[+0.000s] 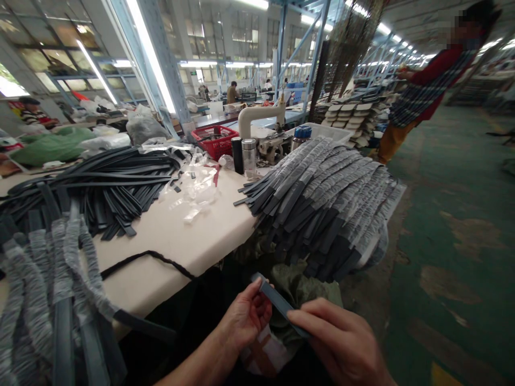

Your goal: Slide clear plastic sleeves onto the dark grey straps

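Observation:
Low at the middle, beyond the table's front edge, I hold a dark grey flat strap [277, 299] between both hands. My left hand [251, 313] pinches its far end between thumb and fingers. Farther down the strap, my right hand [341, 335] grips it with the fingers closed; the near end is hidden behind that hand. Just beyond my hands hangs a thick pile of grey straps with crinkled clear wrapping [322, 198]. More wrapped straps [52, 273] lie at the left, beside a heap of bare dark straps [112, 185] on the table.
The cream tabletop [161, 273] carries clear plastic scraps [195, 190], a black cord [151, 254], a glass jar [249, 158] and a red basket [213, 140]. A sewing machine [261, 120] stands behind. A person [432, 88] stands at the right by the green floor [454, 225].

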Motion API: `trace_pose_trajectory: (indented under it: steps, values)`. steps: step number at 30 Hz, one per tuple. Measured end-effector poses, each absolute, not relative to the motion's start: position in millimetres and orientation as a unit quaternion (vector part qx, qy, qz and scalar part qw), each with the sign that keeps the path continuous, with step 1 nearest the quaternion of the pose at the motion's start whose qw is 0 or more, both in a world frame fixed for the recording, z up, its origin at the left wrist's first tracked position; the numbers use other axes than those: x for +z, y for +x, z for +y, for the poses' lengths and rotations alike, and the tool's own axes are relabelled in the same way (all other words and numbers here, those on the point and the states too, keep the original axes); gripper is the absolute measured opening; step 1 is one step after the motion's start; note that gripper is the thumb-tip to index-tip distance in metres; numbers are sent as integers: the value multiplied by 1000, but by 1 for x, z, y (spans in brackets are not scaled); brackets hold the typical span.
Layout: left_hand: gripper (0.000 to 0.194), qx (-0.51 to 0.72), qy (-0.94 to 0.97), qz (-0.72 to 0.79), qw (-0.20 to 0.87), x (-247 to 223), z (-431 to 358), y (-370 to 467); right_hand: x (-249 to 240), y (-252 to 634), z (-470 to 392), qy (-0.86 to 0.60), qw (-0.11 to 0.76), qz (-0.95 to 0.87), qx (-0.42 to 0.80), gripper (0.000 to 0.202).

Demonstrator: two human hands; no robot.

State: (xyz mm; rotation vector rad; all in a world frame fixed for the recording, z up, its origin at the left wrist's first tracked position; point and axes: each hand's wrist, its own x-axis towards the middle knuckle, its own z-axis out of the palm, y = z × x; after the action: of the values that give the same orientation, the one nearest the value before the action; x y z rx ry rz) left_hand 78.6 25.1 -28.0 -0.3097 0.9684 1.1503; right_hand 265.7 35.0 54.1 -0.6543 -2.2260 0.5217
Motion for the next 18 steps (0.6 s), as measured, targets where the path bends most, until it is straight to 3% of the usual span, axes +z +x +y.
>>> trace_pose_trajectory:
  steps: [10, 14, 18]
  values:
    - [16, 524, -122, 354, 765, -18, 14, 90, -8, 240, 61, -221, 376, -877, 200, 22]
    - [30, 490, -86, 279, 821, -19, 11, 100, 9, 267, 48, -262, 397, -841, 259, 19]
    - [38, 522, -134, 355, 764, -32, 26, 104, 31, 329, 23, -301, 358, -810, 353, 27]
